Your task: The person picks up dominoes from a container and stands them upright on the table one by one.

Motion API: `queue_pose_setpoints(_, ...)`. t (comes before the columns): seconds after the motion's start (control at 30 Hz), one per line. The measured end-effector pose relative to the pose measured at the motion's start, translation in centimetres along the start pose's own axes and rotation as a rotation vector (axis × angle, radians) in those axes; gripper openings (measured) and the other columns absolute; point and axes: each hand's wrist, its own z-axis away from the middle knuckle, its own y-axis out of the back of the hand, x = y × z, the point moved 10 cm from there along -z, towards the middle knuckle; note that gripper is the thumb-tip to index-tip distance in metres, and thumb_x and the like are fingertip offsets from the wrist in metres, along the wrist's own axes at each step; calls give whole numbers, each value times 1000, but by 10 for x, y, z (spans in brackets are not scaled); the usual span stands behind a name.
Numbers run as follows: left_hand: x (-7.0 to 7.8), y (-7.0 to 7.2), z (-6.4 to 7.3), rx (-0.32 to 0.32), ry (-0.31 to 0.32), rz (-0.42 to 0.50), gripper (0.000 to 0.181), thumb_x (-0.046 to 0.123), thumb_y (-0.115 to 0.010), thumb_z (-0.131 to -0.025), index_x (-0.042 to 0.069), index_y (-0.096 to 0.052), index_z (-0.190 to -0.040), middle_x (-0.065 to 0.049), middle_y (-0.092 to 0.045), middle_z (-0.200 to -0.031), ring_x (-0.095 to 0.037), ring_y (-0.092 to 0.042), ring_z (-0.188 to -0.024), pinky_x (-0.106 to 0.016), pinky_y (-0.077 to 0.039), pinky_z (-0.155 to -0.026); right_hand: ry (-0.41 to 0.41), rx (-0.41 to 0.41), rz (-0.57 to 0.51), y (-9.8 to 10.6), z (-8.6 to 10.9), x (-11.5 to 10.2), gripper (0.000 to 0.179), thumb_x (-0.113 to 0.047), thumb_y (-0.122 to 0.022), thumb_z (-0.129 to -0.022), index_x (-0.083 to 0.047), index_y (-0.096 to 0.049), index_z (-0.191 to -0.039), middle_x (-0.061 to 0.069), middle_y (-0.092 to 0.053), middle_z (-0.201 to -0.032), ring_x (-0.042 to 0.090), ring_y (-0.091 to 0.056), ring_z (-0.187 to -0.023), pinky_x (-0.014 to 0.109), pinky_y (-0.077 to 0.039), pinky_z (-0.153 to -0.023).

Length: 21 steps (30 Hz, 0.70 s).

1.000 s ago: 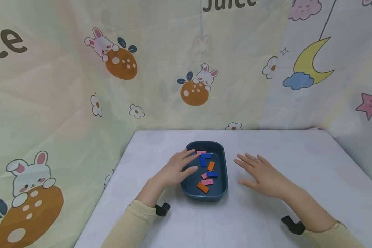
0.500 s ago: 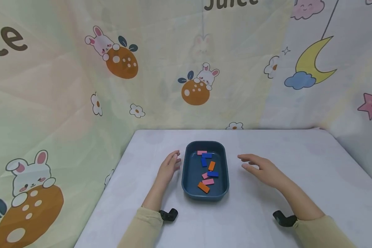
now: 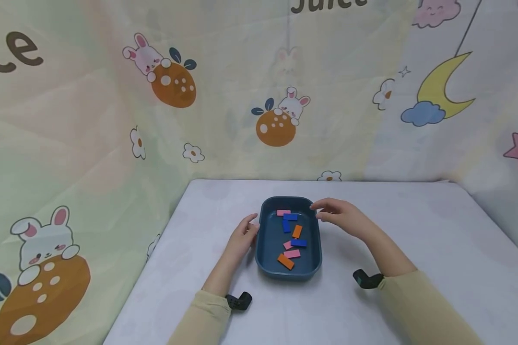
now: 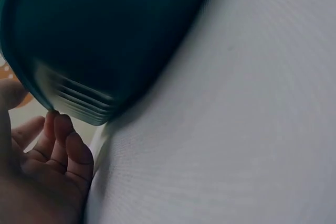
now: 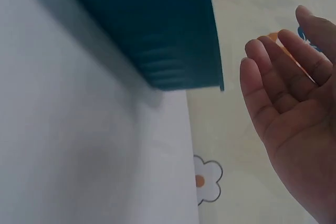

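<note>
On the table stands a dark blue-green rectangular tray [image 3: 269, 249] with rounded corners. Scattered inside it are several small rectangular blocks: pink [image 3: 291, 254], blue [image 3: 299, 243] and orange [image 3: 286, 261]. At the tray's left rim is my left hand [image 3: 241, 239], its fingers loosely bent. The left wrist view has its fingertips [image 4: 64, 123] against or very near the ribbed outer end of the tray. My right hand [image 3: 345, 218] reaches to the far right rim. In the right wrist view, its relaxed fingers [image 5: 254, 80] appear apart from the tray wall.
A white-covered table [image 3: 345, 306] surrounds the tray. Behind and to the left hangs a printed cloth [image 3: 224, 62] with rabbits, oranges and flowers. Black wrist cameras [image 3: 239, 301] sit at both sleeves.
My left hand has drawn back from over the tray to its left rim. The right hand has moved leftward to the right rim. The blocks keep their places in the tray.
</note>
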Motion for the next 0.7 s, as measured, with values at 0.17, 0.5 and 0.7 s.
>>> queue_pose_setpoints(0.17, -1, -1, 1, -26, -14, -1, 47, 45, -55, -99, 32, -49, -144, -3, -63, -103, -18, -58, -77, -29, -49, -68, 9, -42, -20, -10, -27, -18, 42, -45, -63, -94, -23, -61, -130, 6, -62, -133, 25, -62, -115, 49, -50, -100)
queue_pose_setpoints(0.5, -4, -5, 3, -59, -21, 1, 44, 44, -52, -101, 37, -49, -144, -4, -61, -105, -19, -56, -78, -30, -48, -68, -15, -149, -50, -41, -68, -36, 44, -33, -66, -95, -12, -60, -134, 8, -65, -128, 26, -68, -109, 48, -51, -99)
queue_pose_setpoints(0.7, 1, -5, 5, -57, -27, 17, 43, 41, -52, -101, 35, -49, -144, -8, -62, -105, -18, -55, -79, -30, -47, -70, -85, -197, -49, -64, -87, -27, 38, -26, -64, -96, -10, -62, -131, 9, -67, -123, 25, -68, -105, 45, -53, -97)
